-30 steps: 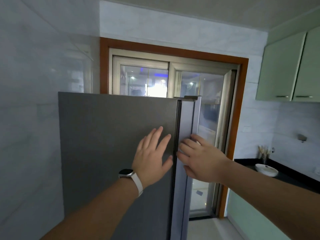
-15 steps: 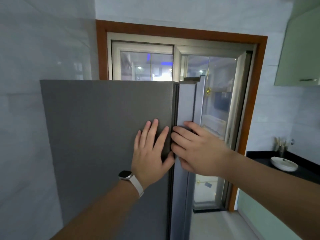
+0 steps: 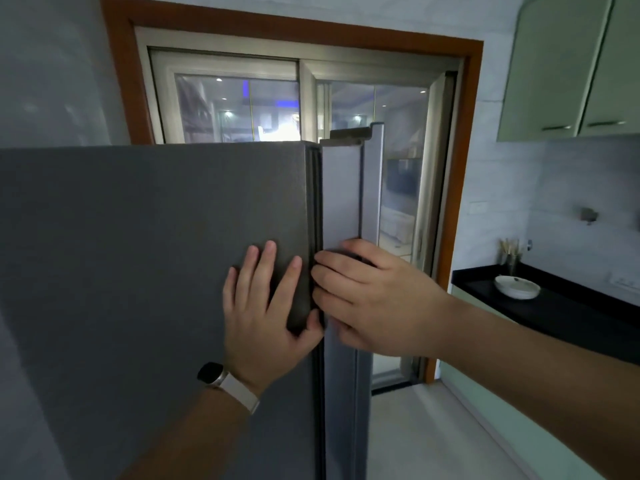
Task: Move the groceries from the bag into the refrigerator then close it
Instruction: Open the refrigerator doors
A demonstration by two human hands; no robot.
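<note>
Kitchen doorway behind matte grey refrigerator (image 3: 156, 271), left hand (image 3: 263, 306) flat, right hand (image 3: 374, 299) curled on its edge.

i see the refrigerator (image 3: 156, 271) filling the left and centre of the view, its left door (image 3: 138, 254) in front of me and the right door (image 3: 341, 195) just beside it on the right. my left hand (image 3: 263, 306) lies flat on the left door at its right edge, with a watch (image 3: 221, 377) on the wrist below. my right hand (image 3: 374, 292) sits on the edge of the right door, touching the left hand's thumb. behind the refrigerator stands a sliding glass door (image 3: 398, 168). to the far right a tabletop (image 3: 571, 306) carries a bowl (image 3: 517, 287), with a utensil holder (image 3: 512, 254) behind it and cabinets (image 3: 571, 64) above.
</note>
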